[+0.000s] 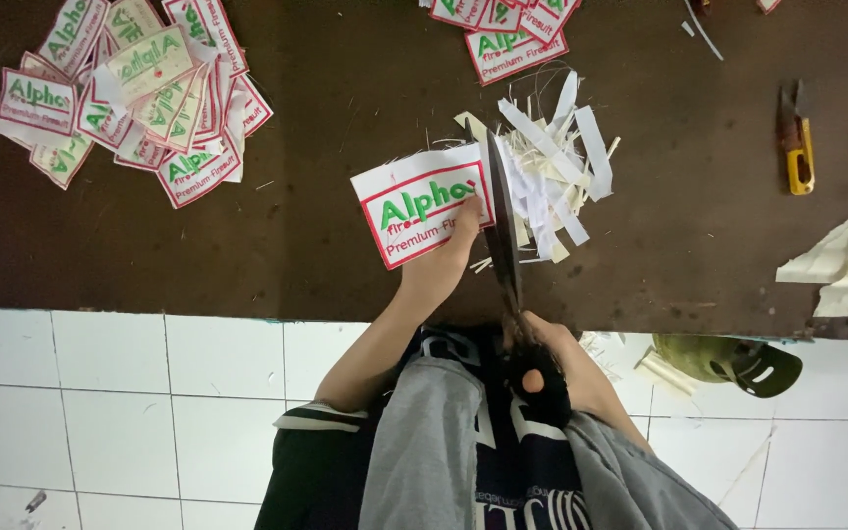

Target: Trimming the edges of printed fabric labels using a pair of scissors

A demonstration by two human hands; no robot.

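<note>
Head view: our left hand (pixel 449 257) pins a red-bordered label (pixel 422 204) to the tabletop (pixel 345 98); our right hand (pixel 542 365) grips closed scissors (pixel 503 211) beside paper offcuts (pixel 556 167).

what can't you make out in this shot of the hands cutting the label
Head view only:
- Right hand: fingers buried in the dark scissors handles, so the grip is unclear.
- Left hand: fingertips cover part of the label.
- Top label pile: cut off by the frame edge.
- Cut line: hidden under the blades.
</note>
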